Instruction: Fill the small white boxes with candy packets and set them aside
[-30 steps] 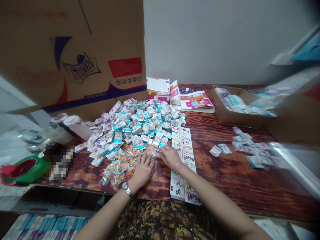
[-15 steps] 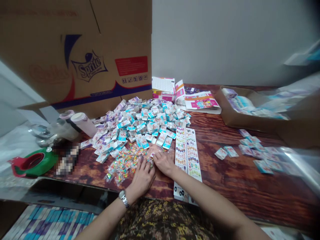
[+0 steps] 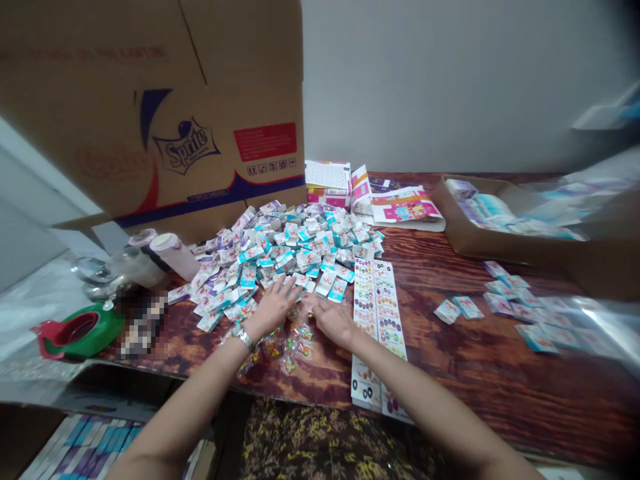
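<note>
Clear bags (image 3: 293,343) of colourful bits sit at my 12 o'clock on the tabletop (image 3: 480,380), just below my hands and against the near edge of the white-and-teal packets (image 3: 295,257). My left hand (image 3: 273,308) lies palm down with its fingers (image 3: 285,287) spread wide, touching the packets, while my right hand (image 3: 334,322) rests low beside it with its fingers (image 3: 313,303) drawn narrow, though whether they pinch anything I cannot tell. Keeping both wrists low and the fingers light seems best here, so the loose bags don't slide into the pile.
</note>
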Motion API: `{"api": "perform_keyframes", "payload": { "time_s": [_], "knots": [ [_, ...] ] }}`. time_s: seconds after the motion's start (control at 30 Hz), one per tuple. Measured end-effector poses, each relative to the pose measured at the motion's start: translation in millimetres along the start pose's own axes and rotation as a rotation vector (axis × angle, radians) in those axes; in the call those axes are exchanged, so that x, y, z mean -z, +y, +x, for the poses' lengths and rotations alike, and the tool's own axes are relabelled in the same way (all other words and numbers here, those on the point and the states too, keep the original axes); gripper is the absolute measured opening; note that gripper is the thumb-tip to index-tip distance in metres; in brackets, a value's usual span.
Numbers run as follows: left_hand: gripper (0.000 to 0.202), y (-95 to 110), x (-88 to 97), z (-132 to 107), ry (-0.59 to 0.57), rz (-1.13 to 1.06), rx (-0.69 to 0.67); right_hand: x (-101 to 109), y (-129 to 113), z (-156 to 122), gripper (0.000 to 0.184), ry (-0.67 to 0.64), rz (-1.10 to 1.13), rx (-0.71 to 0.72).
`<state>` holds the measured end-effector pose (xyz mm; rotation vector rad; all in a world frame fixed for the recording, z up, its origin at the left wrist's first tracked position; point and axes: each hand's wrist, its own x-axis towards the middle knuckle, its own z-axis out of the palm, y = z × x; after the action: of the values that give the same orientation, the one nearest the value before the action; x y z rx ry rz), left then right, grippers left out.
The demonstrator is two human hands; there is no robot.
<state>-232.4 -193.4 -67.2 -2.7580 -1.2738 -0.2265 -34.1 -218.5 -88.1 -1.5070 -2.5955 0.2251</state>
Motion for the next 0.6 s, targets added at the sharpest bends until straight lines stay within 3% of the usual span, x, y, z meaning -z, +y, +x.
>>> {"api": "perform_keyframes", "payload": {
  "time_s": [0.07, 0.17, 0.3, 0.37, 0.43, 0.5, 0.6],
  "knots": [
    [0.051, -20, -0.3, 17, -0.072, 0.043, -0.068, 11, 9, -2, 0.023, 0.026, 0.155, -0.095],
    [0.045, -38, -4.0, 33, -0.148, 0.022, -0.16, 22, 22, -8, 0.023, 0.047, 0.463, -0.122],
    [0.027, -43, -2.4, 41, -0.13, -0.109, -0.117, 27, 31, -14, 0.023, 0.089, 0.931, -0.177],
    [0.02, -43, 5.0, 42, -0.111, -0.123, -0.086, 31, 32, -17, 0.023, 0.1, 1.029, -0.202],
    [0.025, -40, 15.1, 39, -0.098, -0.19, -0.048, 40, 33, -19, 0.023, 0.114, 1.078, -0.199],
    [0.036, -32, 24.2, 33, -0.098, -0.462, 0.048, 50, 33, -20, 0.023, 0.134, 1.088, -0.178],
    [0.047, -9, 30.0, 17, -0.09, -1.072, 0.313, 63, 31, -20, 0.022, 0.157, 0.989, -0.164]
  ]
}}
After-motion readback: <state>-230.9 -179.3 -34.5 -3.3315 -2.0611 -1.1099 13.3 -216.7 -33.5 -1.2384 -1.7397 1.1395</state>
